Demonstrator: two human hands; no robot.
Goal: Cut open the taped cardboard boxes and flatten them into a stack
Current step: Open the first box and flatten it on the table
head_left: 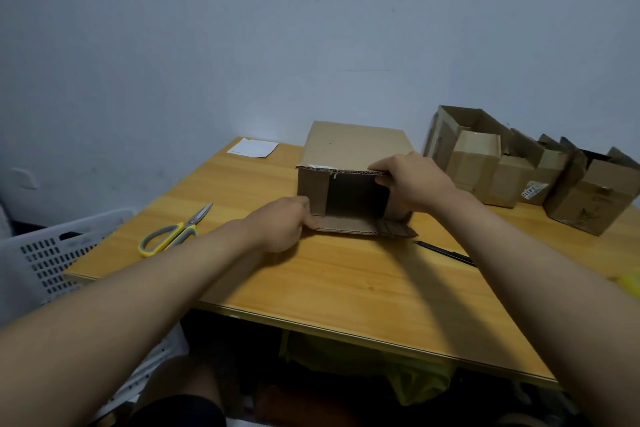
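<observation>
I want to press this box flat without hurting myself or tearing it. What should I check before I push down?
1. Near end of box open: ok, flaps spread, inside shows empty as far as visible.
2. Far end cut open: cannot tell, hidden.
3. Left hand grips the bottom flap: ok.
4. Right hand grips the top flap's edge: ok.
5. Scissors away from hands: ok, lying on the table to the left, apart from the box.
6. Black tool out of the way: not ok, it lies close by the box's right corner.
</observation>
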